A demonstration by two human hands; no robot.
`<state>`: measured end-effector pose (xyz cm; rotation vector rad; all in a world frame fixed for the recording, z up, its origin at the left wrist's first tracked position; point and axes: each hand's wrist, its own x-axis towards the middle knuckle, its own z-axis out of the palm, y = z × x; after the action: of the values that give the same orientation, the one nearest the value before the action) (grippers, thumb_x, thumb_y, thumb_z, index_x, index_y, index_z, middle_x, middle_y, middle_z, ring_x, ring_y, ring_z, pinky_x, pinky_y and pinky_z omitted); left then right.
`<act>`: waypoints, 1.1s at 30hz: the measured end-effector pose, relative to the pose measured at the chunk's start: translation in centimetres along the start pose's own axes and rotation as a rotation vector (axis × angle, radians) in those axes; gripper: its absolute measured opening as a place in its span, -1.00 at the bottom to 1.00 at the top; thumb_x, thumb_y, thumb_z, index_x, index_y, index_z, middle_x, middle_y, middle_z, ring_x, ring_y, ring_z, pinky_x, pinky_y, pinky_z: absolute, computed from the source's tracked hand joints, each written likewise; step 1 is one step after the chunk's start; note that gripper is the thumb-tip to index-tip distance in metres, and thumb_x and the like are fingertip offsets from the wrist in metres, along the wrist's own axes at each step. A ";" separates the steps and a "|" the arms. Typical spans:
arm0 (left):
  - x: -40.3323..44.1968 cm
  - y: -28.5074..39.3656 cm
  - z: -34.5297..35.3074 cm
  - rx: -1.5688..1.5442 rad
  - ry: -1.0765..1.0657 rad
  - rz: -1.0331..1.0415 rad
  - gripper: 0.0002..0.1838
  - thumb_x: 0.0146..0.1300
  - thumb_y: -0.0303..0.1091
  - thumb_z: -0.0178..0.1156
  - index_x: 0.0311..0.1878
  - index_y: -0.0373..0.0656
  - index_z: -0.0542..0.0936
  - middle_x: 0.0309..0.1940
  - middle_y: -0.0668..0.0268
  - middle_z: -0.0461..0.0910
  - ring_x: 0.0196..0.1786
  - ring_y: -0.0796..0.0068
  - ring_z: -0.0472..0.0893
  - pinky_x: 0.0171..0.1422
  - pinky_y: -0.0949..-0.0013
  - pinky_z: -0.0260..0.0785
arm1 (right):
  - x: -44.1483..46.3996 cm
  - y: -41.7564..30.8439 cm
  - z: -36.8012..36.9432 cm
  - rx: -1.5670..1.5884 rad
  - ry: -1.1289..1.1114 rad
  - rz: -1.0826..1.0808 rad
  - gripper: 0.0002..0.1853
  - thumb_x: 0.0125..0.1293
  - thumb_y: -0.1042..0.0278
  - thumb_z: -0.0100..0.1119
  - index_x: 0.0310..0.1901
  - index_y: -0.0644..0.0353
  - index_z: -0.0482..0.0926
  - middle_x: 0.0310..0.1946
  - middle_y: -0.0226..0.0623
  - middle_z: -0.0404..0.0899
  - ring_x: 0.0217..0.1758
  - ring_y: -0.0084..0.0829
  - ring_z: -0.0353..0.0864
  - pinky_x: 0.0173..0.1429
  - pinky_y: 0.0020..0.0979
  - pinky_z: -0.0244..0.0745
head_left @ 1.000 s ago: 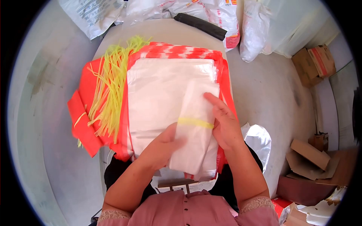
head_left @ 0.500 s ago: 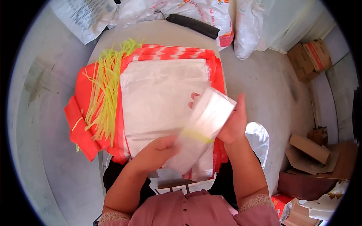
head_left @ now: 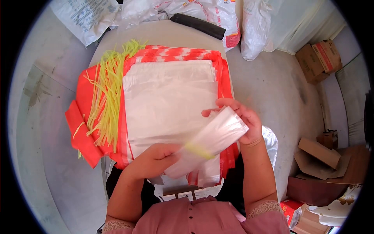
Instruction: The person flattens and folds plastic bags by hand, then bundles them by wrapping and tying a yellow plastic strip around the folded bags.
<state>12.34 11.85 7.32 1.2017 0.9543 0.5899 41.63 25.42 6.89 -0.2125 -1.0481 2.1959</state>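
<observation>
A folded bundle of clear plastic bags [head_left: 222,130] slants over the stack, with a blurred yellow strip [head_left: 198,150] across its middle. My left hand [head_left: 157,159] is closed on the bundle's lower end. At the upper end my right hand [head_left: 249,121] curls its fingers round the edge; its thumb is partly hidden. Beneath lies a stack of flat clear plastic bags [head_left: 167,97] on red-and-white sheets [head_left: 177,54]. Left of the stack, a bunch of yellow plastic strips [head_left: 106,105] rests on red material [head_left: 83,144].
The pile covers much of a pale table [head_left: 156,35]. A black roll [head_left: 198,26] lies at its far edge, near white sacks [head_left: 87,19]. Cardboard boxes [head_left: 319,60] stand on the floor to the right, with an opened carton [head_left: 321,156] nearer me.
My right hand has shifted slightly right and down, its fingers now curling over the bundle's upper end. The bundle has tilted flatter. My left hand keeps its hold on the lower end.
</observation>
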 end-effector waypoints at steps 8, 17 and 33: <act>-1.4 2.4 0.2 0.495 0.021 0.228 -0.50 0.38 -0.51 0.16 0.39 -0.14 0.61 -0.11 -0.07 0.71 -0.13 -0.10 0.68 -0.01 0.10 0.53 | -1.1 -1.4 0.8 -0.268 0.115 0.201 -0.40 0.47 0.21 0.23 0.37 0.52 0.54 0.14 0.31 0.72 0.27 0.10 0.75 0.37 -0.18 0.62; -3.3 6.3 3.6 0.987 0.265 0.104 -0.48 0.17 -0.55 0.23 0.26 -0.15 0.67 -0.16 0.11 0.78 -0.15 -0.03 0.74 -0.12 0.09 0.55 | -1.3 -2.0 0.9 -0.412 -0.111 0.224 -0.54 0.39 0.38 0.33 0.25 0.47 0.66 0.11 0.16 0.77 0.20 -0.11 0.80 0.30 -0.27 0.64; -3.6 6.7 5.1 1.239 0.500 0.240 -0.55 0.25 -0.55 0.22 0.25 -0.26 0.62 0.04 0.15 0.77 0.05 0.08 0.77 0.04 0.07 0.62 | -1.2 -3.0 2.5 -0.848 -0.043 0.350 -0.88 0.40 0.56 0.40 -0.07 0.34 0.78 -0.02 -0.22 0.85 0.07 -0.48 0.78 0.19 -0.41 0.63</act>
<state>15.59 8.34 15.13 2.3511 1.7179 0.4754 43.04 24.41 10.62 -0.7707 -2.0435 1.9019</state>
